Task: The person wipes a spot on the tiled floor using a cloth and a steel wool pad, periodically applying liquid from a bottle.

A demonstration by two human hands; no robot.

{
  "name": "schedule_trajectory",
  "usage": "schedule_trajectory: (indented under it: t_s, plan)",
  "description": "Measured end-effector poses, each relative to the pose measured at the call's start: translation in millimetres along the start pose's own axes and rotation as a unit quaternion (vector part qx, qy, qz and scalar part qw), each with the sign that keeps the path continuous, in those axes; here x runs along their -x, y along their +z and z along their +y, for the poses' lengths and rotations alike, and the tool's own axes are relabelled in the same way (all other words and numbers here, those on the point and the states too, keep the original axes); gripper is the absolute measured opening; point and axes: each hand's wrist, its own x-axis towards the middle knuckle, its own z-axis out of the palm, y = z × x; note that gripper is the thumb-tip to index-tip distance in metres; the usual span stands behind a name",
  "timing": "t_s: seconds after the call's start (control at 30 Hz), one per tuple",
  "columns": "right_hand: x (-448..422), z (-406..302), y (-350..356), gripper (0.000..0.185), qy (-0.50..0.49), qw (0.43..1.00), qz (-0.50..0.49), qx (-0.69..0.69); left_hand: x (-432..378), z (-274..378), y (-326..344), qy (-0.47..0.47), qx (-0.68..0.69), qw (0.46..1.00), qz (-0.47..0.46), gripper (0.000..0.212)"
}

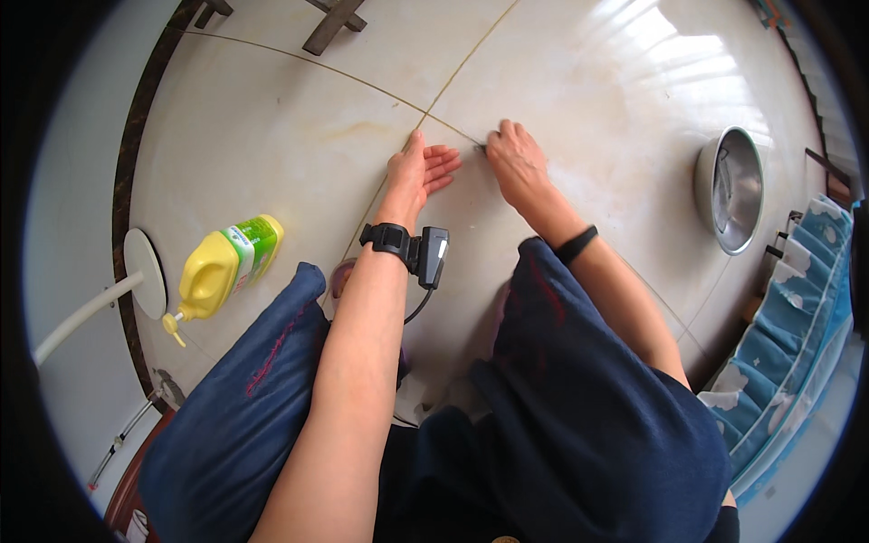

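My right hand is closed low over the pale floor tiles, beside a seam between two of them. A small dark tip shows at its fingers and meets the seam; most of that thing is hidden in the hand, so its kind is unclear. My left hand hovers to the left of it, palm partly turned up, fingers apart and holding nothing. On the left wrist sits a black strap with a small black device and a cable. A black band circles the right wrist.
A yellow pump bottle with a green label lies on its side at left, near a white round base with a pole. A metal basin stands at right. Dark wooden feet are at the top, blue ruffled fabric at right.
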Motion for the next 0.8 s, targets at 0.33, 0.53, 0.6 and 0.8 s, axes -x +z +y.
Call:
schedule_trajectory:
  t_s: [0.33, 0.53, 0.6, 0.8]
  plan:
    - [10, 8, -3, 0.02, 0.001, 0.999, -0.01, -0.033, -1, 4, -2, -0.001, 0.005, 1.0, -0.001, 0.054]
    - [-24, -14, -3, 0.019, -0.03, 0.999, 0.017, -0.006, 1, 1, 4, -0.005, -0.003, 1.0, 0.016, 0.054]
    - [-35, -16, -5, 0.019, -0.036, 0.999, 0.019, -0.013, 0, 3, 7, 0.001, -0.008, 1.0, 0.023, 0.055]
    - [28, 12, -5, 0.011, 0.024, 0.998, -0.026, -0.049, 10, -3, -15, 0.002, -0.002, 0.999, -0.055, 0.058]
